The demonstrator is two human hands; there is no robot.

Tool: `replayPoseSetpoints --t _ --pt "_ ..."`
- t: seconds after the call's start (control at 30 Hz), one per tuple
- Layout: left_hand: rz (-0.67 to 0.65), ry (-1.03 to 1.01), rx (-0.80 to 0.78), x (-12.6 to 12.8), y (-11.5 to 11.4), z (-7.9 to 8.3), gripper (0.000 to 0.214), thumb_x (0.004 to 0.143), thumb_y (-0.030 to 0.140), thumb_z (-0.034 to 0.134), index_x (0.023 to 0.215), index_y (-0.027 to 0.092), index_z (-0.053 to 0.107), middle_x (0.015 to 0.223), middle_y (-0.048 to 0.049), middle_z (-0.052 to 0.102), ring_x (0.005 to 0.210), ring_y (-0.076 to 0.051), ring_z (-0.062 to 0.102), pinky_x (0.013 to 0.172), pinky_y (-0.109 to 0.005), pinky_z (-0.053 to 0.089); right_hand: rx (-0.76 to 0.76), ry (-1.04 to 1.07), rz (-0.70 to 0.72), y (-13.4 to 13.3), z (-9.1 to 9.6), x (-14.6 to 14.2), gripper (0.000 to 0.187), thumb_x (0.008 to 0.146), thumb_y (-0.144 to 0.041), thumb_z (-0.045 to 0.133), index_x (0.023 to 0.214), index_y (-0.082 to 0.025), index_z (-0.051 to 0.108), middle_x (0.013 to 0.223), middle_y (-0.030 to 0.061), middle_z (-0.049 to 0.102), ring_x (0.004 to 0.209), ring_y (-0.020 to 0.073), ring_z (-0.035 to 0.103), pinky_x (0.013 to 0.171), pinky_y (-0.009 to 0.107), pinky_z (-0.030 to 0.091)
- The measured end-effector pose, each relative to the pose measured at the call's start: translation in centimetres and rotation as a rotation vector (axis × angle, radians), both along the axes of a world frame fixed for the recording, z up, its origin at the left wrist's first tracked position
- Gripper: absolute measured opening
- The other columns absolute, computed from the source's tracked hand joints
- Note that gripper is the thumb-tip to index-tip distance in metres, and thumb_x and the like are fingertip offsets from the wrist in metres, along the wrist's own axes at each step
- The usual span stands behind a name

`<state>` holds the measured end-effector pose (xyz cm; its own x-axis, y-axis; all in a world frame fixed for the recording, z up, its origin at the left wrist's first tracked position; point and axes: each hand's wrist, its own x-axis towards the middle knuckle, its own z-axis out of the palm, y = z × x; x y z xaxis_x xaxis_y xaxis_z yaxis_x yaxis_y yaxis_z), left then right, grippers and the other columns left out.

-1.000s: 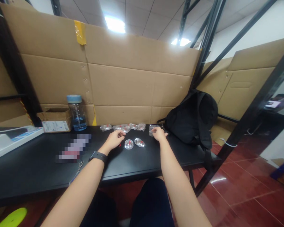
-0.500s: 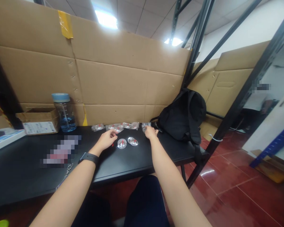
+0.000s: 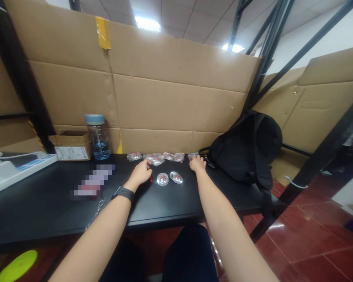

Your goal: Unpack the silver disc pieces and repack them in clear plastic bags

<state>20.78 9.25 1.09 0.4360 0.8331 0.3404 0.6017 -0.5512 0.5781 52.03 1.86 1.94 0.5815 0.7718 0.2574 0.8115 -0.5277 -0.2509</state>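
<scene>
Both my arms reach out over a black table [image 3: 47,207]. My left hand [image 3: 141,173], with a black watch [image 3: 122,193] on its wrist, lies curled just left of a small clear disc with a red centre [image 3: 162,179]; a small red piece [image 3: 151,179] lies by its fingers. Another pair of clear discs [image 3: 175,177] sits a little to the right. My right hand [image 3: 197,163] rests with fingers closed on a clear plastic packet [image 3: 192,156] at the right end of a row of several such packets [image 3: 155,158] along the cardboard wall.
A black backpack [image 3: 247,147] stands at the table's right end. A water bottle with a blue lid [image 3: 97,136] and a small cardboard box [image 3: 72,145] stand at the back left. A key ring [image 3: 99,203] lies near my left forearm. Cardboard sheets [image 3: 153,98] wall the back.
The view has swung slightly, and both hands stay in nearly the same spots by the discs and packets. My right hand has settled lower onto the end packet.
</scene>
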Motion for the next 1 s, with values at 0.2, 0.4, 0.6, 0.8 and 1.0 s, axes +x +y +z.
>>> replayPoseSetpoints --t 0.2,0.4,0.6,0.8,1.0 --pt "-0.013 0.039 -0.034 -0.2 0.3 -0.2 0.025 0.074 0.016 0.056 0.093 0.025 0.069 0.091 -0.0034 0.075 0.089 -0.023 0.068 0.079 -0.03 0.047 0.088 -0.003 0.018 0.6 -0.2 0.9 0.035 0.093 -0.022 0.045 0.121 -0.024 0.066 0.134 0.0157 0.053 0.123 0.0352 0.044 0.099 0.053 0.034" --pt "0.018 0.063 -0.051 -0.5 -0.5 0.7 0.025 0.074 0.021 0.059 0.095 0.027 0.069 0.095 -0.003 0.075 0.096 -0.025 0.067 0.085 -0.035 0.046 0.253 -0.002 0.058 -0.5 0.7 0.6 0.031 0.097 -0.029 0.043 0.117 -0.025 0.067 0.128 0.0126 0.056 0.12 0.0312 0.045 0.098 0.047 0.036" --pt "0.146 0.102 -0.031 -1.4 -0.8 1.2 0.025 0.077 0.028 0.059 0.1 0.026 0.068 0.115 -0.0094 0.069 0.112 -0.033 0.059 0.096 -0.051 0.039 0.345 0.049 0.142 -0.4 0.9 -0.3 0.026 0.089 -0.024 0.054 0.11 -0.028 0.07 0.122 0.0091 0.059 0.117 0.0294 0.049 0.096 0.043 0.04" --pt "0.14 0.143 -0.031 -0.9 -1.8 1.4 0.023 0.078 0.028 0.06 0.098 0.025 0.069 0.116 -0.0118 0.066 0.113 -0.035 0.058 0.095 -0.052 0.04 0.389 0.117 0.213 0.3 0.5 -0.6 0.025 0.083 -0.02 0.059 0.103 -0.025 0.072 0.116 0.0077 0.063 0.114 0.0265 0.054 0.096 0.039 0.042" --pt "0.098 0.034 0.15 -1.3 -4.1 5.1 0.022 0.085 0.026 0.056 0.105 0.025 0.064 0.116 -0.0097 0.065 0.112 -0.029 0.058 0.097 -0.043 0.041 0.426 0.182 0.296 1.3 0.7 -0.7 0.028 0.081 -0.02 0.056 0.105 -0.02 0.071 0.106 0.0065 0.066 0.095 0.0186 0.063 0.091 0.03 0.047"
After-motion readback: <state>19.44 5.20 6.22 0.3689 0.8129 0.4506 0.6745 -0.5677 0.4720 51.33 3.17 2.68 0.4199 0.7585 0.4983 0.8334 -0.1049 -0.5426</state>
